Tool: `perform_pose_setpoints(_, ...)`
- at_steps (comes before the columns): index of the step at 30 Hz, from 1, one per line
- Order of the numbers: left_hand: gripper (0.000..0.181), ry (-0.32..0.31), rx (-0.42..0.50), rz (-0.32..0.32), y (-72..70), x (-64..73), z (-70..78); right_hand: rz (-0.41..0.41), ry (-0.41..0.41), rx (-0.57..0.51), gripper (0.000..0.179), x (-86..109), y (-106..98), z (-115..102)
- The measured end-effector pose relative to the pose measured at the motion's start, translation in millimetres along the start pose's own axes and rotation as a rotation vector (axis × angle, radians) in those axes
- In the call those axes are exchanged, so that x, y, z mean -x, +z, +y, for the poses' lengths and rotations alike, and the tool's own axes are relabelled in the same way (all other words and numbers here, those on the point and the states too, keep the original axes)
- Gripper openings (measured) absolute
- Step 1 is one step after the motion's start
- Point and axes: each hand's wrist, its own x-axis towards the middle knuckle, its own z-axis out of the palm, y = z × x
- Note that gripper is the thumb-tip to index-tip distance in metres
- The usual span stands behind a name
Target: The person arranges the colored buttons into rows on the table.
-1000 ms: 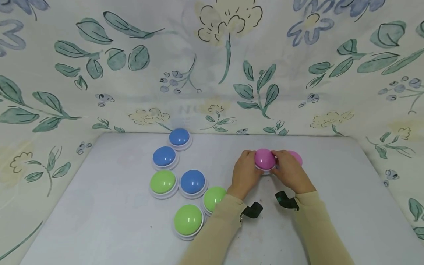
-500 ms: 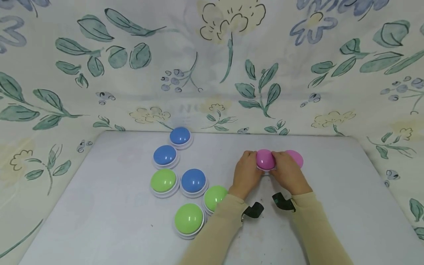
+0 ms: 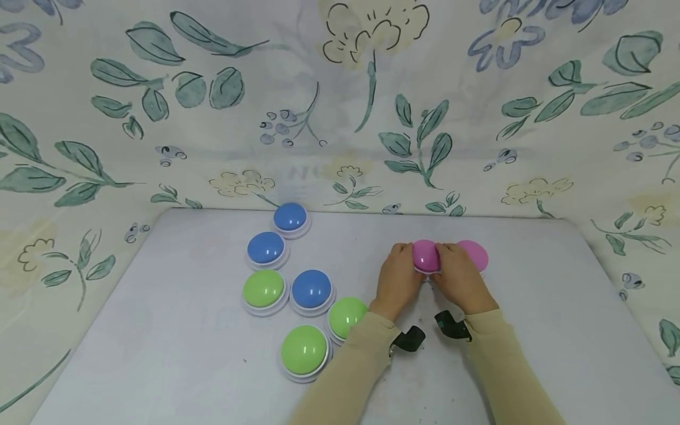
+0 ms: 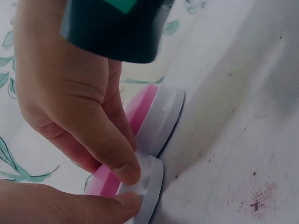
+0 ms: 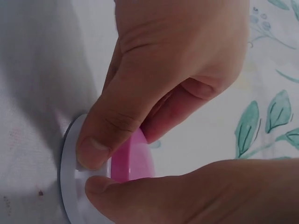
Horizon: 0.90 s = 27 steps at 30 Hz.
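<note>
Both hands hold a pink dome-topped push button [image 3: 425,256] with a white base on the table. My left hand [image 3: 397,282] grips its left side and my right hand [image 3: 463,280] its right side. In the left wrist view, both thumbs [image 4: 126,198] press close together on the white base. From the right wrist view, the pink dome [image 5: 135,161] shows between the hands, with the base low against the tabletop. Just right of it, partly hidden by the right hand, stands a second pink push button [image 3: 474,254].
To the left on the white table [image 3: 175,330] stand several more push buttons, among them a blue one [image 3: 311,288] and a green one [image 3: 304,349]. My left sleeve partly covers another green button [image 3: 346,316]. A floral cloth [image 3: 297,106] rises behind the table.
My right hand has shifted slightly left, its fingers covering more of the pink dome's right side. The left hand keeps its grip. The head view has drifted a little.
</note>
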Motion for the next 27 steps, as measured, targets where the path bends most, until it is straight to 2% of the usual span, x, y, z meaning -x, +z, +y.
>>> perform_pose_setpoints(7, 0.048, 0.004, -0.015, 0.013, -0.2, 1.4, 1.2, 0.011, -0.023, -0.016, 0.052, 2.3, -2, 0)
perform_pose_setpoints(13, 0.054, -0.044, -0.002, -0.038, -5.5, -0.2, 4.0, 0.029, 0.005, -0.017, 0.053, 4.7, -6, -7)
perform_pose_setpoints(17, 0.058, -0.068, -0.022, -0.055, -13.5, -1.1, 7.1, 0.060, 0.016, -0.025, 0.051, 6.0, -10, -10)
perform_pose_setpoints(20, 0.061, -0.067, -0.035, -0.040, -20.8, -2.2, 8.5, 0.072, 0.025, -0.026, 0.051, 7.2, -13, -12)
perform_pose_setpoints(27, 0.066, -0.109, 0.025, -0.026, -41.5, -3.0, 7.0, 0.088, 0.043, -0.053, 0.054, 10.2, -16, -15)
